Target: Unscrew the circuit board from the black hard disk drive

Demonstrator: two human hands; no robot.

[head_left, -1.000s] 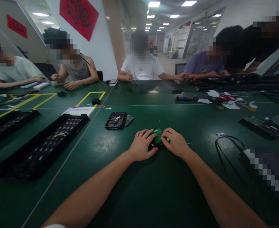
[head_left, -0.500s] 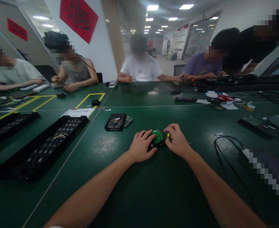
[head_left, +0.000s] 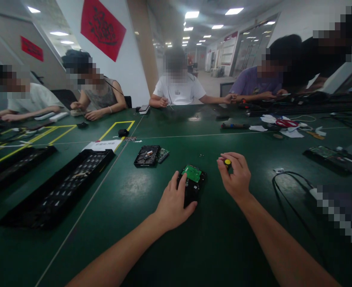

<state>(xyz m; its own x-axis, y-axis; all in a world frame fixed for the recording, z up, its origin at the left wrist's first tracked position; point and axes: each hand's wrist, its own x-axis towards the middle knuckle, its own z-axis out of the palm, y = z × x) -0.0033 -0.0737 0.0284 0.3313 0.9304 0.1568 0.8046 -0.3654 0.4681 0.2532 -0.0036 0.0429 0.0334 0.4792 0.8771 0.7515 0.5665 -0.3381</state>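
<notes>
A black hard drive (head_left: 193,184) with a green circuit board (head_left: 191,173) on top lies on the green table (head_left: 212,243) in front of me. My left hand (head_left: 173,202) rests on the drive's near left side, fingers curled over it. My right hand (head_left: 235,175) is lifted to the right of the drive, apart from it, with its fingers closed round a small screwdriver whose yellow cap (head_left: 227,162) shows at the top.
Another opened hard drive (head_left: 147,155) with a loose green board (head_left: 163,154) lies farther back. Long black trays (head_left: 59,187) sit to the left, black cables (head_left: 286,187) and boards (head_left: 325,154) to the right. Several seated people work around the table's far side.
My right hand has come off the drive and risen to the right with the screwdriver. My left hand has slid toward the drive's near edge, uncovering the green board.
</notes>
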